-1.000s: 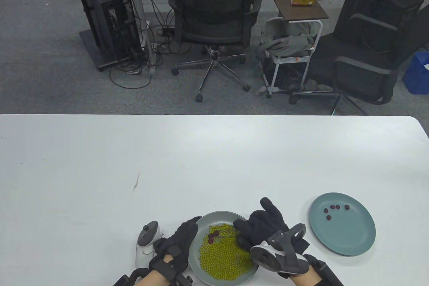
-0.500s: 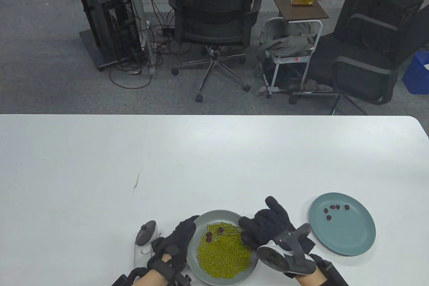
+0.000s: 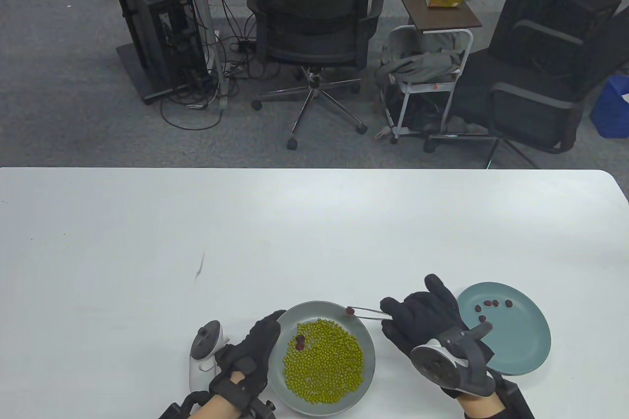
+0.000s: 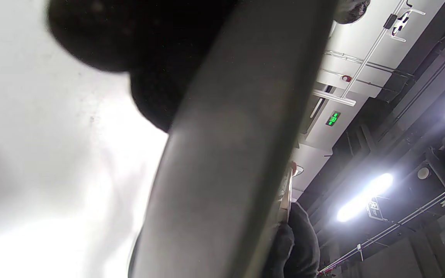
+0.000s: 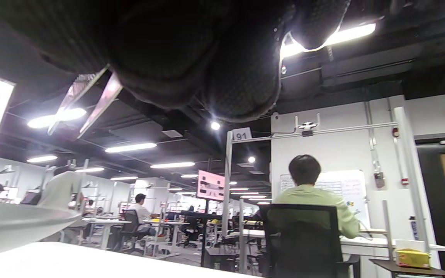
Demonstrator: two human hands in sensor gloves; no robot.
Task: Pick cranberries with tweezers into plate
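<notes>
Table view: cranberry [image 3: 350, 311] between tweezers [image 3: 367, 311] tips.

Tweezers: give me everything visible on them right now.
The tweezers are thin, silvery, metal-looking, with two slim arms converging to a point. The right hand pinches their rear end. They lie roughly level, tips pointing left over the far rim of the grey plate of green beans, clamping one dark red cranberry. The right wrist view shows both arms below the fingers.
</notes>
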